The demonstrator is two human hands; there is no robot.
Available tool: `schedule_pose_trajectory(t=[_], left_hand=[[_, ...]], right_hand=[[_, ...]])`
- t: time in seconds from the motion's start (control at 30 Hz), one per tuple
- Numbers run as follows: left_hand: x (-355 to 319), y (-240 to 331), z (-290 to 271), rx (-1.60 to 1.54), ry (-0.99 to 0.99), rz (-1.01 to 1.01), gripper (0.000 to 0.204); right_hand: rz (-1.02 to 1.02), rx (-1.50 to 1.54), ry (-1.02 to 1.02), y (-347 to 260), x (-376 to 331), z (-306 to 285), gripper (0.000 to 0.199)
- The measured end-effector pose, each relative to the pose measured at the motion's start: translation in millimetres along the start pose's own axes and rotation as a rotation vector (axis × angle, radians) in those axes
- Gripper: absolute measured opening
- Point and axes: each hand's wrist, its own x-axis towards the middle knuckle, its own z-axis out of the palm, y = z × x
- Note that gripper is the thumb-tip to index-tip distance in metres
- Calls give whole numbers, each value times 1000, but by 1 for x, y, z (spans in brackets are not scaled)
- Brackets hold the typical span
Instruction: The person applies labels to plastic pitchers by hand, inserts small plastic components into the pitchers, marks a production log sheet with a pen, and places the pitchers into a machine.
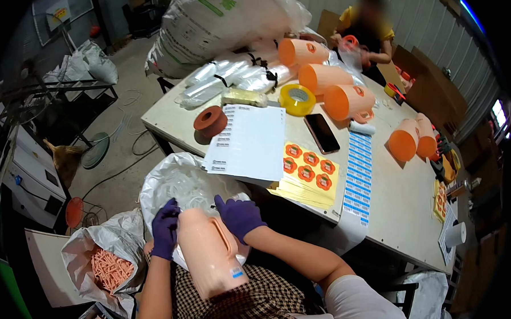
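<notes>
Lying slantwise over the person's checked lap is a glossy peach plastic jug (199, 251), its looped handle on the right and a small blue-and-white label near its lower end. The purple-gloved left hand (164, 229) lies against the jug's left side near its upper end, fingers bent; whether it grips cannot be told. The purple-gloved right hand (240, 217) is just beside the upper end, near the handle, one finger extended and the others curled; whether it pinches anything cannot be told.

Beyond them, a white sack (152, 183) holds crumpled clear plastic. On the counter (398, 223) lie white printed sheets (250, 142), yellow sheets of orange flower-shaped stickers (308, 168), a strip of blue-and-white labels (358, 175) and a dark phone (321, 133). Behind the phone are a yellow tape roll (297, 109) and three orange jugs (344, 102) on their sides. Across the counter sits a co-worker in yellow sleeves (346, 18).
</notes>
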Motion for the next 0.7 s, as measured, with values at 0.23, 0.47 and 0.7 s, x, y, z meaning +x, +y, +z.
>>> schedule_pose_trajectory(t=[0.23,0.47,0.7], left_hand=[[-19,94,66,535,126,486,36],[-9,71,323,911,-764,907,43],[10,-39,373,1146,-805,951,51]], right_hand=[[42,466,676,94,-120,-12,48],[329,259,900,223,-162,-24,28],[310,134,689,263,-135,3,25]])
